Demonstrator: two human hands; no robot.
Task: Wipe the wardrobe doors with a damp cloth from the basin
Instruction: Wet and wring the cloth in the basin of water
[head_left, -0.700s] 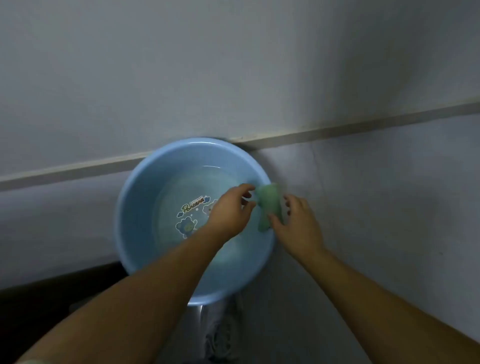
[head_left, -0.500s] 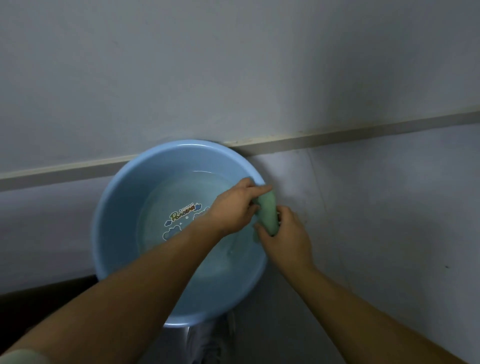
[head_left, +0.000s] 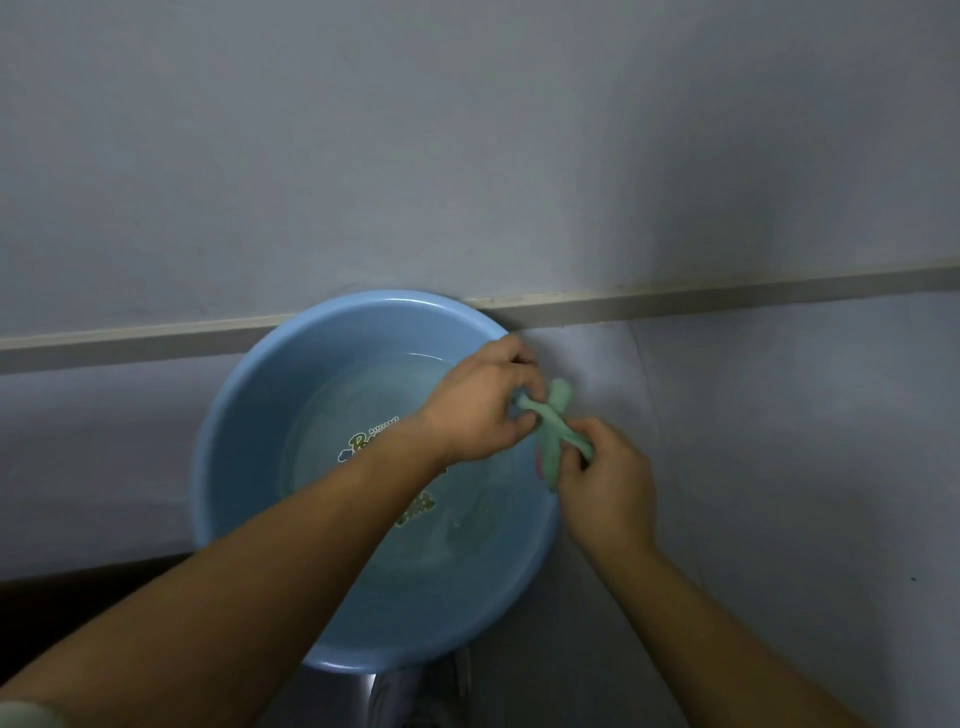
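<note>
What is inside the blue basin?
Clear water and a cartoon picture on the bottom of the basin. The left forearm covers the picture's middle, so its words cannot be read fully.

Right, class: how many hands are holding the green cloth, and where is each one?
2. The left hand grips one end of the green cloth over the blue basin; the right hand grips the other end, beside the basin's right rim. Neither is hidden.

Plain grey wall (head_left: 467, 130) above a beige skirting strip (head_left: 727, 293), grey tiled floor (head_left: 805, 467), dim light
</note>
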